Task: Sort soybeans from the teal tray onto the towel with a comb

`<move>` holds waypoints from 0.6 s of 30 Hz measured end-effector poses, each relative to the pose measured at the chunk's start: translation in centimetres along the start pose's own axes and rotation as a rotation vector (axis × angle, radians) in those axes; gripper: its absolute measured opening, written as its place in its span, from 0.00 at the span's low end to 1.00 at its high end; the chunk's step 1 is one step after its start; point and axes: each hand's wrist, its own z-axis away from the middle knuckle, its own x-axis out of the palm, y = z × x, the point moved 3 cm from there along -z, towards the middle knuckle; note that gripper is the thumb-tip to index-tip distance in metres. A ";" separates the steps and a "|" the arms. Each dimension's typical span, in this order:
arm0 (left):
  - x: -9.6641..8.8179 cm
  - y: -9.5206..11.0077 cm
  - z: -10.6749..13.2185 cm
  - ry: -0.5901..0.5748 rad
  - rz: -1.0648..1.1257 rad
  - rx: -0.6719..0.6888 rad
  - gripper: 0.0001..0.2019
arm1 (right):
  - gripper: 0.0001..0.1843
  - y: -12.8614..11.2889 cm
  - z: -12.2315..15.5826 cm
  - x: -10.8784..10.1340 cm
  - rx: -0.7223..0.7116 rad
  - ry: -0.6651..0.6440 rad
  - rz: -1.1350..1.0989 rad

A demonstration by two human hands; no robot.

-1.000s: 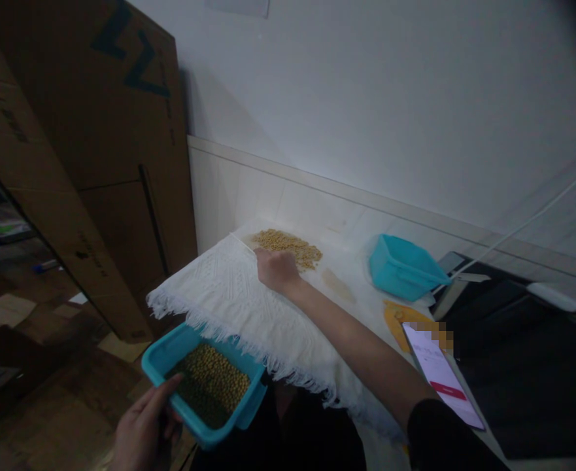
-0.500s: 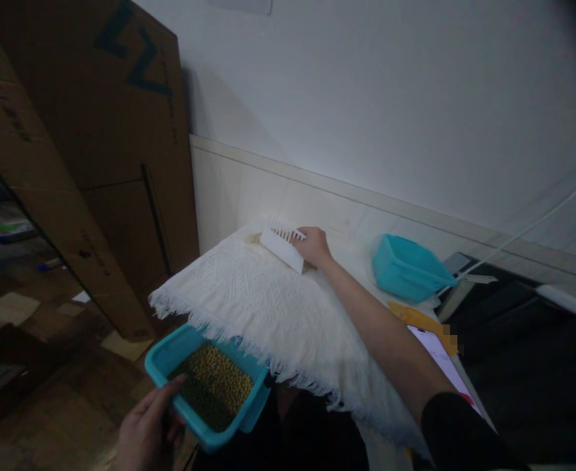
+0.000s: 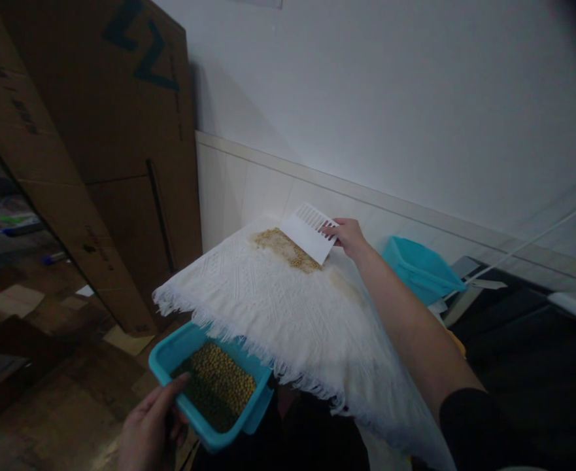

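My right hand point(image 3: 348, 235) is stretched out to the far side of a white fringed cloth point(image 3: 288, 314) and pinches a white comb-toothed plastic scraper point(image 3: 309, 231). The scraper stands tilted against the right side of a pile of yellow beans point(image 3: 284, 246) on the cloth. My left hand point(image 3: 149, 428) grips the near corner of a teal plastic tray point(image 3: 166, 358), held below the cloth's fringed front edge. That tray holds many greenish-yellow beans point(image 3: 216, 384).
A second teal tray point(image 3: 422, 269) sits to the right, partly behind my forearm. A tall cardboard box point(image 3: 86, 137) leans at the left. A white wall with a pale ledge runs behind. A dark surface and a white cable point(image 3: 533, 229) lie at the right.
My right hand has lifted the scraper from the left of the bean pile and carried it over to the pile's right side. The left hand and its tray have stayed almost still.
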 end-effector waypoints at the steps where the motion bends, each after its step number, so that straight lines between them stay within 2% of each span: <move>1: 0.0 0.0 0.0 -0.004 0.003 -0.001 0.17 | 0.16 0.1 -0.4 0.0 -0.005 0.011 -0.003; 6: 0.0 0.0 0.0 0.012 0.018 -0.004 0.17 | 0.19 0.6 -1.5 1.2 -0.082 0.057 0.042; 11: 0.0 0.0 -0.1 0.019 0.030 -0.032 0.16 | 0.19 1.0 -1.6 3.0 -0.160 0.029 0.109; 18: 0.0 -0.2 -0.1 0.008 0.029 -0.013 0.18 | 0.20 0.6 -1.3 3.2 -0.236 -0.048 0.157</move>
